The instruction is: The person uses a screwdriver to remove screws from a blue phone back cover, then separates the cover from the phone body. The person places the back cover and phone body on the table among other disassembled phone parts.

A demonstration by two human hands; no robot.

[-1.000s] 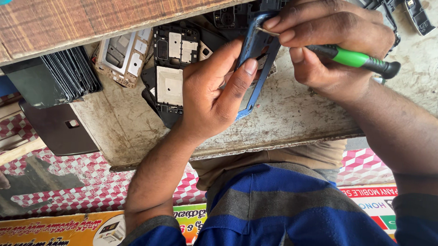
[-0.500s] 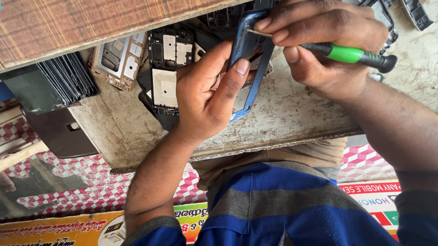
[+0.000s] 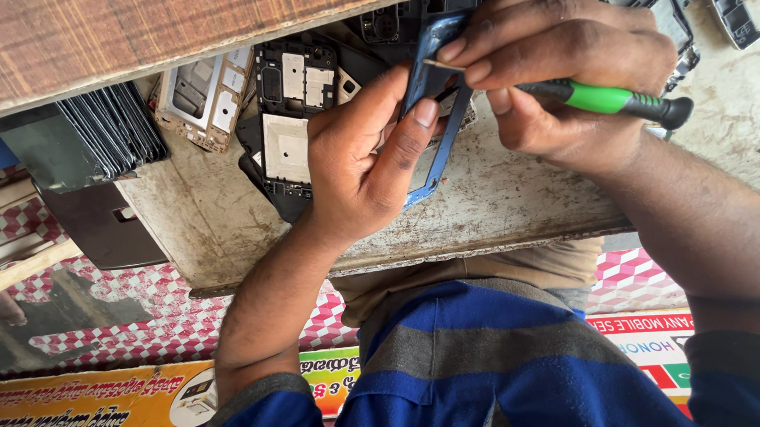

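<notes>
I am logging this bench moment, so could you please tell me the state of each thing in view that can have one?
Blue phone frame: bare, held tilted above the bench by the left hand.
Green-handled screwdriver: gripped in the right hand, shaft toward the frame.
Black phone mid-frame: lying flat, insides exposed.
Silver phone chassis: lying stripped.
Stack of dark thin panels: fanned, leaning.

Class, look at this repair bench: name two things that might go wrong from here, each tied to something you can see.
1. The screwdriver in the right hand works at the blue phone frame, close to the left hand's thumb; a slip might jab it.
2. The frame is held in the air, gripped only by fingers; it might twist or drop onto the bench, whose edge is near.
</notes>
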